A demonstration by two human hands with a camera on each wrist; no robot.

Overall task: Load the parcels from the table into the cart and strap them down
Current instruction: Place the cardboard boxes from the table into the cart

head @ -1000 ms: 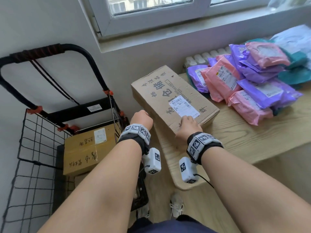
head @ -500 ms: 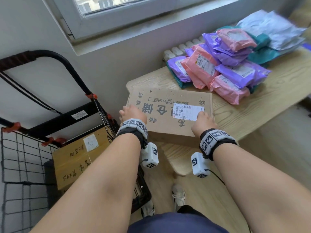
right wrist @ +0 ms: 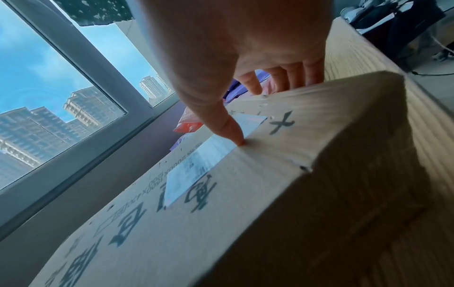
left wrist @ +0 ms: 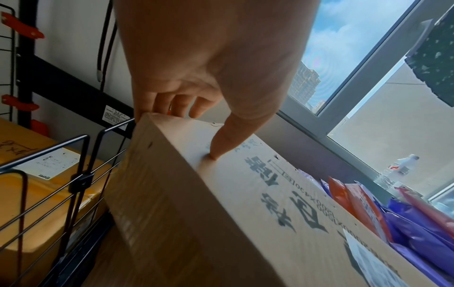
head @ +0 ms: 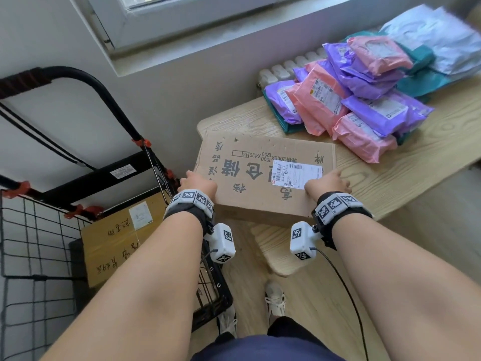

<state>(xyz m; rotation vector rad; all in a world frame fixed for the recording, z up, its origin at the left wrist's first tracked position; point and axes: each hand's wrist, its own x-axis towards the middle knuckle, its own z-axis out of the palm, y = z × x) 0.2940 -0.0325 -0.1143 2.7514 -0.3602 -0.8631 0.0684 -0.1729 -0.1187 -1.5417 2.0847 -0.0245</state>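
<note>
A flat brown cardboard box (head: 263,175) with black lettering and a white shipping label lies at the near left corner of the wooden table (head: 416,162). My left hand (head: 199,182) grips its left end, thumb on top and fingers curled over the edge (left wrist: 172,104). At the box's right end my right hand (head: 329,182) holds the same way, its thumb (right wrist: 230,132) pressing beside the label. The black wire cart (head: 33,246) stands to the left, with a yellow-brown box (head: 117,238) inside it.
A heap of pink, purple, teal and grey mailer bags (head: 364,95) fills the back right of the table. Black elastic cords (head: 46,142) hang from the cart's handle (head: 86,82). A windowsill and radiator (head: 289,66) run behind; my feet stand below.
The box has turned from a slanted position to lie square to me at the table's corner, and sits nearer the edge. My hands have spread to its two ends.
</note>
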